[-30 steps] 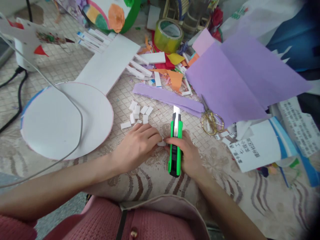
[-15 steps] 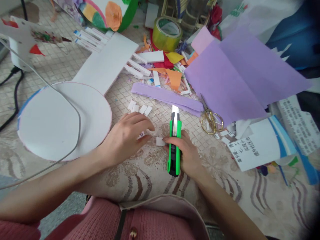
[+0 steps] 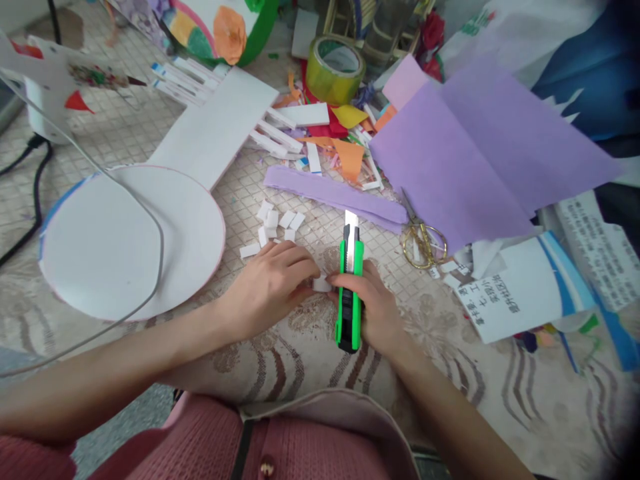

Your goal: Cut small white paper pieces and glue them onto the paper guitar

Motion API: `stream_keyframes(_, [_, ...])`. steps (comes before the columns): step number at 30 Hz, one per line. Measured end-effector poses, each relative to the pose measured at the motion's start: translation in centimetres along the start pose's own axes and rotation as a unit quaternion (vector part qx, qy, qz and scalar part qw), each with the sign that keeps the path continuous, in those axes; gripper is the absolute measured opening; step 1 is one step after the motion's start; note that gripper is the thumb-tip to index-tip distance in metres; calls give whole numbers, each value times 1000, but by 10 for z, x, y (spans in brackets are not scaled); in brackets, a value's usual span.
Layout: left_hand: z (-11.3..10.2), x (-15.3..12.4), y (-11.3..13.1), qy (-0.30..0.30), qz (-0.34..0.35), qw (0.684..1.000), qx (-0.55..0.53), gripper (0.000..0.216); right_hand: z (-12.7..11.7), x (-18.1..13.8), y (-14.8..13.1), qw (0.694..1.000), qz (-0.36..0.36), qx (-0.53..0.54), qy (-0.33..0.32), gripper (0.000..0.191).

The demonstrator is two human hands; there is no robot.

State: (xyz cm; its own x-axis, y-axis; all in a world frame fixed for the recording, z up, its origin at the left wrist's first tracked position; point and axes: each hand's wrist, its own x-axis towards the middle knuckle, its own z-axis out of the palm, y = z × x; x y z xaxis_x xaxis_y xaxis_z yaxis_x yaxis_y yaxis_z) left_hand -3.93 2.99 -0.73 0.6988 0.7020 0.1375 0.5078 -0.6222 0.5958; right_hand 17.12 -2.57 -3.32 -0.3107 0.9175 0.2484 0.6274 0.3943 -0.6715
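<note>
White offcut (image 3: pixel 321 286), small, sits mid-frame just above the tabletop (image 3: pixel 307 327) or on it, can't tell which. Right hand (image 3: pixel 381 312) grasps the utility knife (image 3: pixel 349 321) upright in frame, blade out toward the top, with the thumb tip also at the offcut's right edge. Left hand (image 3: pixel 273 283) is curled at its left edge; can't tell if those fingers pinch it or only touch. Loose white pieces (image 3: pixel 272 219) lie just beyond the left knuckles. To do this well, I'd pinch the offcut by its edges, light pressure, since it looks like soft foam and could dent. Knife doubles up with the pinch, so wrist twist would swing the blade: aim it away from left fingers, or retract it if not cutting. Purple strip (image 3: pixel 330 193) is near the tip; mind snagging.
</note>
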Motion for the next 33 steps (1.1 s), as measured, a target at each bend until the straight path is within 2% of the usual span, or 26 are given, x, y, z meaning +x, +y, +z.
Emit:
stream_keyframes(7, [-7, 1, -8, 14, -16, 1000, -9, 11, 0, 0, 0, 1000, 8, -5, 3, 29])
stream_keyframes(21, [1, 1, -6, -14, -1, 1000, -10, 10, 0, -2, 1, 1000, 1, 4, 4, 33])
stream_keyframes(33, [2, 1, -6, -12, 4, 1000, -4, 12, 1, -4, 4, 1000, -3, -16, -4, 32])
